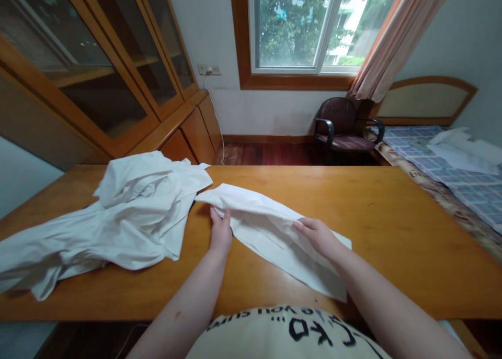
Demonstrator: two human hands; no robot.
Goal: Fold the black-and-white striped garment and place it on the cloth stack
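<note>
A folded white cloth (259,212) lies on the wooden table (392,228) in front of me, running from the upper left to the lower right. My left hand (220,232) pinches its left edge near the fold. Resting on top of the cloth's middle, my right hand (318,236) has its fingers curled around the upper layer. A larger heap of crumpled white cloth (117,217) spreads over the left part of the table, touching the folded piece's far tip.
A wooden cabinet with glass doors (98,71) stands at the left. Beyond the table are a dark office chair (345,126), a window (309,24) with a curtain, and a bed (451,165) with white cloths at the right.
</note>
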